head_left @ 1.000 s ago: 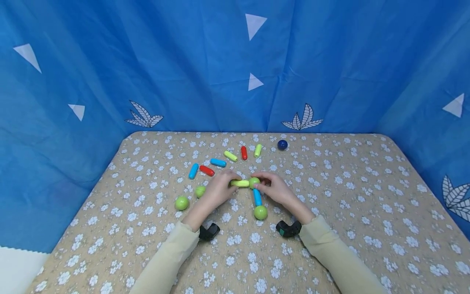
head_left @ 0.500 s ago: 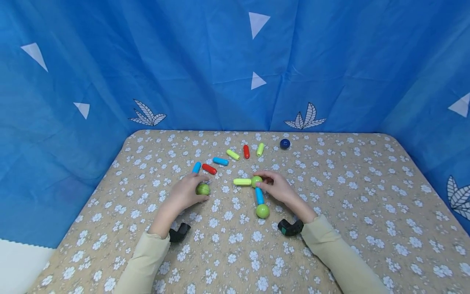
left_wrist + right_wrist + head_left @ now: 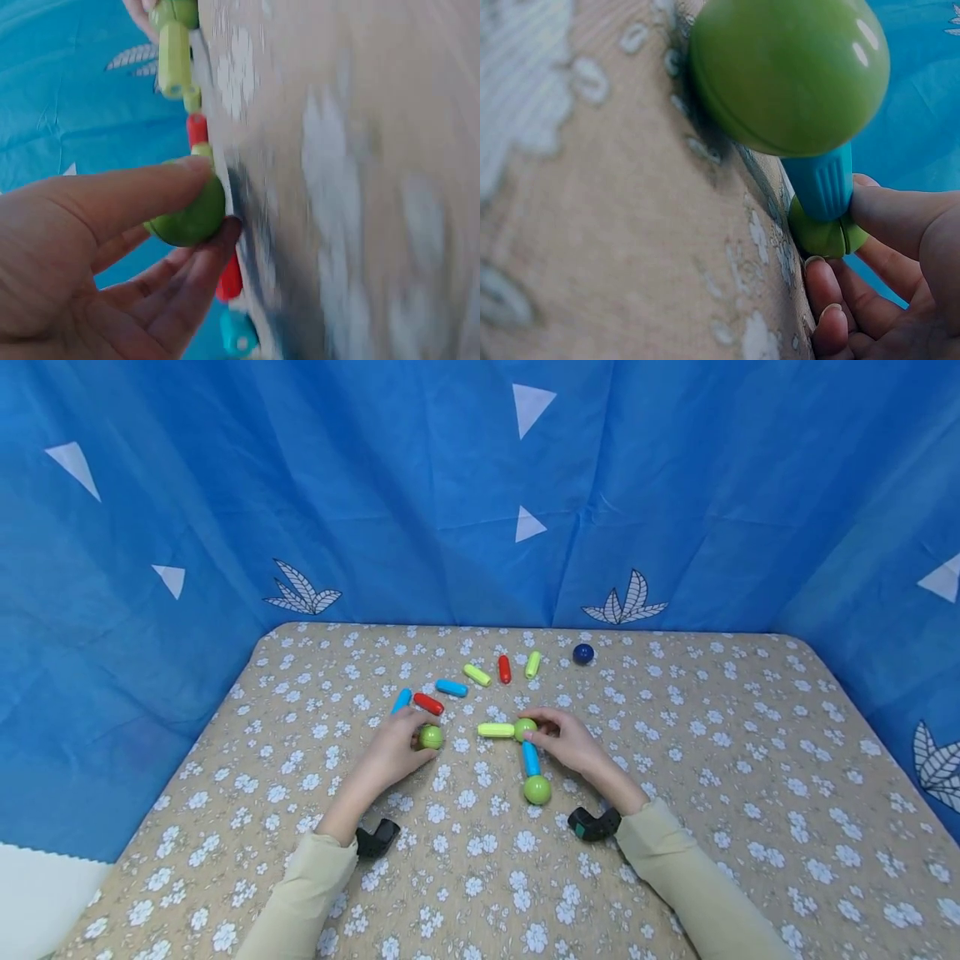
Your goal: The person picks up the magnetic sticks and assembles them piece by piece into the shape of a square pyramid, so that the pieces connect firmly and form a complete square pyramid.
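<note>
My left hand (image 3: 393,747) pinches a green ball (image 3: 431,737) between thumb and fingers, left of the joined pieces. In the left wrist view the thumb lies across this ball (image 3: 191,214) and fingertips are under it, close over the cloth. My right hand (image 3: 566,742) holds another green ball (image 3: 525,729) at a corner joint. From that ball a yellow-green rod (image 3: 496,730) points left and a blue rod (image 3: 531,759) runs toward me, ending in a third green ball (image 3: 537,790). The right wrist view shows the thumb at the blue rod (image 3: 821,184).
Behind the hands lie a blue rod (image 3: 452,688), a red rod (image 3: 428,703), yellow-green rods (image 3: 477,674) and another red rod (image 3: 505,669). A dark blue ball (image 3: 582,653) sits farther back. Floral cloth covers the table (image 3: 750,760); a blue curtain (image 3: 450,485) surrounds it.
My left hand left the yellow-green rod, moved left to a green ball, and has now shifted it slightly right and away from me. The right hand keeps its hold on the corner ball.
</note>
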